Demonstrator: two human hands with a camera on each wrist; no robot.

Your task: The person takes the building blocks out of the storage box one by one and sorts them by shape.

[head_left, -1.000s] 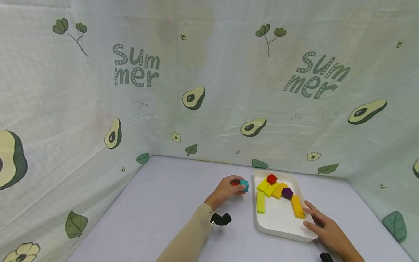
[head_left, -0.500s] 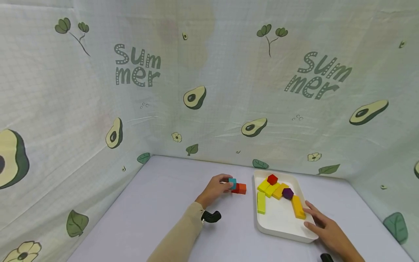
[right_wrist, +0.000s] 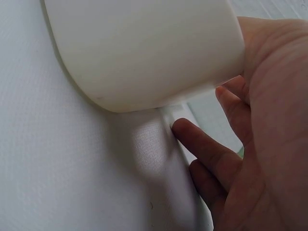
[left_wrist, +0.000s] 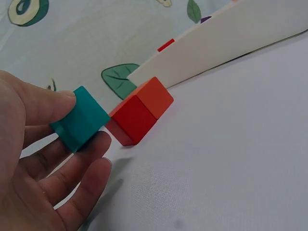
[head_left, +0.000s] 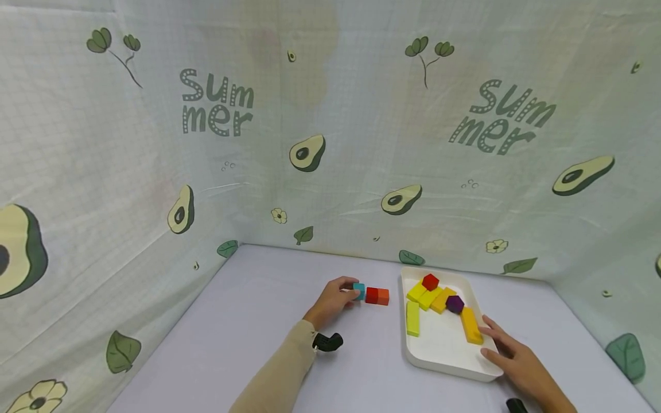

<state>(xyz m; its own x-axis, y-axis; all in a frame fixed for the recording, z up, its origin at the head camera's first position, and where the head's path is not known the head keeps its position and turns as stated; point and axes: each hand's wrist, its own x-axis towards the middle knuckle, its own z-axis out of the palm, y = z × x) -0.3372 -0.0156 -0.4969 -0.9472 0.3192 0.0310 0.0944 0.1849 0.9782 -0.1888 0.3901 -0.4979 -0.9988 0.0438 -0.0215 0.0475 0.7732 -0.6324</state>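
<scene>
My left hand (head_left: pixel 333 299) pinches a teal cube (left_wrist: pixel 83 118) between thumb and fingers, just left of two touching blocks on the table. Of these, the red block (head_left: pixel 371 295) is nearer the cube and the orange-red block (head_left: pixel 383 296) stands on its right; in the left wrist view the teal cube overlaps the red block's edge (left_wrist: pixel 134 118). My right hand (head_left: pixel 521 364) rests at the right side of the white tray (head_left: pixel 454 369), its index finger and thumb over the rim. The right wrist view shows loosely spread lower fingers below the tray wall (right_wrist: pixel 154 57); the thumb is hidden there.
Inside the tray lie yellow blocks (head_left: pixel 412 319), orange-yellow blocks (head_left: pixel 471 325), a red piece (head_left: pixel 430 281) and a purple piece (head_left: pixel 455 304). A patterned cloth (head_left: pixel 330 103) hangs behind and beside the table (head_left: pixel 248 310).
My left hand has moved left with the teal cube, away from the red and orange-red blocks, which now show fully. My right hand and the tray have hardly moved.
</scene>
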